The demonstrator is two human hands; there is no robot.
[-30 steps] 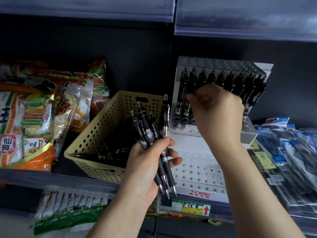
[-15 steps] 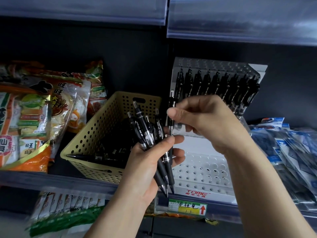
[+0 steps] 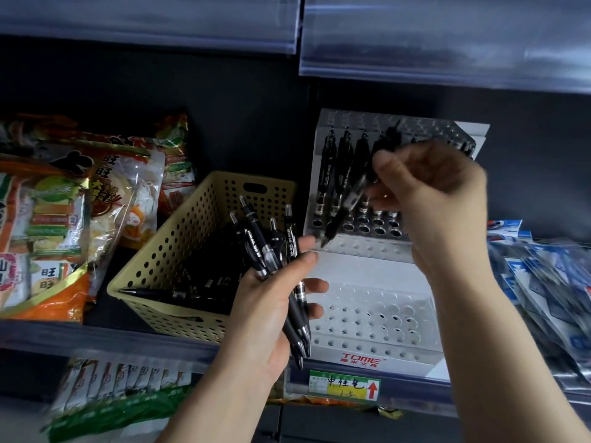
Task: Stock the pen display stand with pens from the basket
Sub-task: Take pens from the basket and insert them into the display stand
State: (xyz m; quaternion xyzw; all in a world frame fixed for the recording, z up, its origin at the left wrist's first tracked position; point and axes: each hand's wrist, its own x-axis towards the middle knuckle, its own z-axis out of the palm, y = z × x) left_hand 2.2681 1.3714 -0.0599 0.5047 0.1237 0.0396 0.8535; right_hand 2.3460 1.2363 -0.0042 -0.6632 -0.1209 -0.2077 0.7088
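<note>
A white stepped pen display stand [image 3: 371,327] sits on the shelf, with a row of black pens [image 3: 329,174] upright in its top tier. My right hand [image 3: 428,193] pinches a single black pen [image 3: 347,203], blurred and tilted, its tip low over the top tier's front holes. My left hand [image 3: 271,302] grips a bundle of several black pens [image 3: 271,247], tips pointing down, in front of the stand's left side. A yellow perforated basket [image 3: 179,247] to the left holds more black pens [image 3: 192,286].
Snack bags [image 3: 64,219] are stacked left of the basket. Blue-and-white packets [image 3: 550,289] lie to the right of the stand. A shelf edge [image 3: 447,39] hangs overhead, and a yellow price label [image 3: 345,385] sits below the stand.
My right hand drew one pen from the bundle in my left hand and carried it up and right toward the stand's top tier. The left hand stayed almost still.
</note>
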